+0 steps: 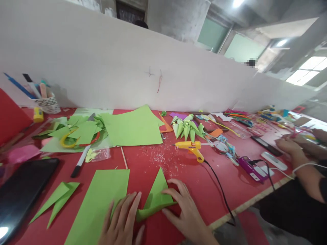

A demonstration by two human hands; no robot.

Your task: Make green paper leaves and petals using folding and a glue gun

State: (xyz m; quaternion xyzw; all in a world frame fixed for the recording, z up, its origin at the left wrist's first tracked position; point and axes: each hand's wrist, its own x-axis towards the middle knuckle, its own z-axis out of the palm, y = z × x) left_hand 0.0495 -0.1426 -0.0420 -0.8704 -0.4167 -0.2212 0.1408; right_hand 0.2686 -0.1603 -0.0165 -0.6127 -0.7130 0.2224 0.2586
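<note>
We have the folded green paper (156, 195) by the near edge of the red desk (204, 190), its point aimed at the far edge and its lower side curling into a roll. Our left hand (119, 217) lies flat over the roll's left end, fingers extended; we cannot tell whether its grip closes on anything. Our right hand (185, 206) has thumb and fingers parted about the right end, fingertips on the paper, the grip loose. We judge the paper feather-light, thin yet fairly crisp, easy to crease wrongly and apt to spring open or slide on the smooth top. It seems best taken by the rolled lower side, lightly, keeping off the tip. The rectangular green sheet (98, 194) lies just left, reaching partly under our left hand.
</note>
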